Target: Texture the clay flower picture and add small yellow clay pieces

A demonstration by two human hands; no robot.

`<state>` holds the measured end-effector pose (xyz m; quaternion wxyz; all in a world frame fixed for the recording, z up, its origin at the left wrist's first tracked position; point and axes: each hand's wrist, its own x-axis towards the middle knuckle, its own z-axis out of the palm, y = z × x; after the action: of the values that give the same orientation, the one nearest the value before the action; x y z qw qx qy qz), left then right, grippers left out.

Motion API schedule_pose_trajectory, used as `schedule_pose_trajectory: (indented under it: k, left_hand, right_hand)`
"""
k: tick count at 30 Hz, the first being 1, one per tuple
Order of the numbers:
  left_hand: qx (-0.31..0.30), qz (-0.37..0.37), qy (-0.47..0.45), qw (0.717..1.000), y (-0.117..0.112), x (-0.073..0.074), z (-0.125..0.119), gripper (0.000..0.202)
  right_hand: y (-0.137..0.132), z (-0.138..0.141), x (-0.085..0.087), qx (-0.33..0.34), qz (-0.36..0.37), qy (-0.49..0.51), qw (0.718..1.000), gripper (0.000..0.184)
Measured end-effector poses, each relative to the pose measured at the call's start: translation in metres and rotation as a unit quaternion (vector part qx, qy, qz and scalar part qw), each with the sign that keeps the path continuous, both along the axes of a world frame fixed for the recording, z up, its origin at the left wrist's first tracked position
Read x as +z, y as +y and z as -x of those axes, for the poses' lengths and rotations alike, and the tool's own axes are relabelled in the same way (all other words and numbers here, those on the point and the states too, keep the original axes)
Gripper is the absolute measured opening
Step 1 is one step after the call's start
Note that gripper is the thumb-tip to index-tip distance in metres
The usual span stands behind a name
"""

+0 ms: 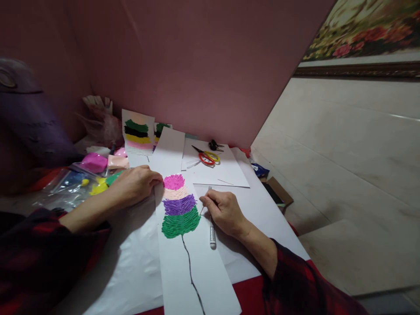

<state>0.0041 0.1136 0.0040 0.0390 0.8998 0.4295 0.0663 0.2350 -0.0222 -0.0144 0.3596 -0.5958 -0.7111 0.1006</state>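
Note:
A long white card (pixel 173 271) lies on the table with bands of textured clay: pink (pixel 174 182), peach (pixel 176 193), purple (pixel 180 204) and green (pixel 181 223). From the green band a thin dark stem line (pixel 189 262) runs down. My left hand (pixel 139 184) is closed, its fingertips at the card's left edge beside the pink band; what they pinch is hidden. My right hand (pixel 226 211) pinches a thin needle-like tool (pixel 201 210), its tip by the green band's right edge. Under that hand lies a fork (pixel 212 238), its tines and patterned handle showing.
Red-and-yellow scissors (pixel 207 158) and a black object (pixel 213 145) rest on white sheets (pixel 236 168) at the back. Clay packs (pixel 94 162) and plastic bags (pixel 67 183) lie at left. A colour-banded card (pixel 138 133) leans against the pink wall (pixel 197 65).

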Motion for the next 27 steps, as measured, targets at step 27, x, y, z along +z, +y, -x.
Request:
schedule_pose_trajectory:
  k: [27]
  left_hand:
    - [-0.001, 0.002, 0.004, 1.000, -0.0027, 0.0038, -0.0004, 0.038]
  right_hand:
    - [-0.0008, 0.0014, 0.0005, -0.012, 0.016, -0.023, 1.000, 0.034]
